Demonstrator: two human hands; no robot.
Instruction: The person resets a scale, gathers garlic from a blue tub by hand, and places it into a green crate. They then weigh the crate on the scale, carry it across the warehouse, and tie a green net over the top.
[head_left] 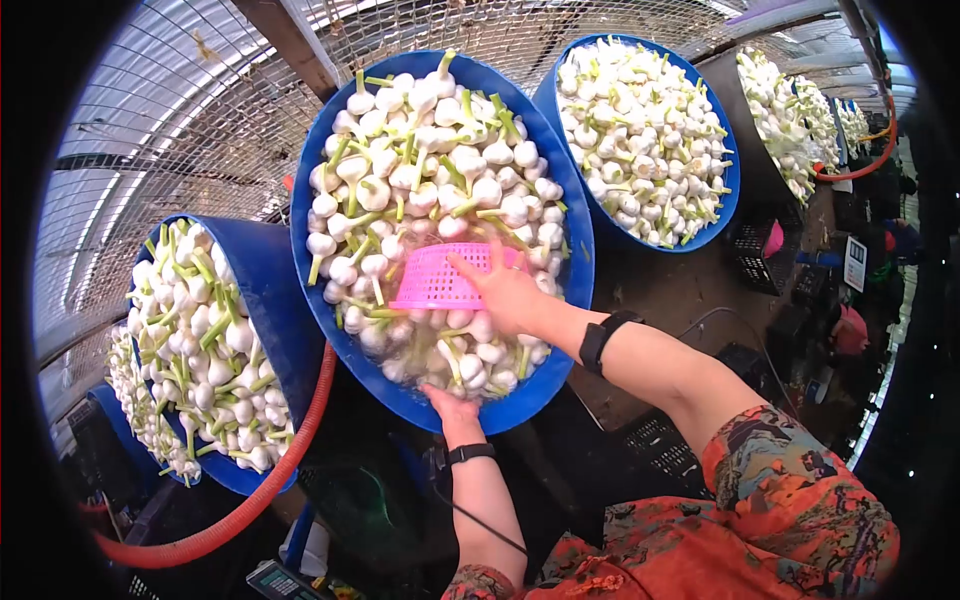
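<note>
- R hand (508, 295): fingers spread flat over the right end of the pink basket (435, 280). Thumb was not visible, so a closed grip could not be confirmed.
- L hand (447, 403): laid against the near rim of the centre tub (305, 250). Whether the fingers closed over the rim could not be told.
- Basket pos.: inside the centre tub, lower half, resting among the garlic bulbs (430, 150), which lay in water.
- Key relation: the basket lay ahead and to the left of the R hand, in contact w/ it. Its long axis ran left-right across the tub. The R hand was the nearer one; the L hand was apart from the basket, at the rim below it.
- Qty, baskets: 1.
- Qty, tubs: 3 close by, i.e. centre, left tub (270, 290) and right tub (733, 185), all heaped w/ bulbs. A further tub (105, 405) showed past the left one, and more bulb heaps (790, 130) lay far right; exact no. unclear.
- Qty, bulbs: too many to count.
- Qty, wristbands: 2, one on the R wrist (600, 340) and one on the L wrist (470, 453).
- Misc.: 1 red hose (300, 440) curved under the left tub; wire mesh (200, 130) stood behind the tubs.
</note>
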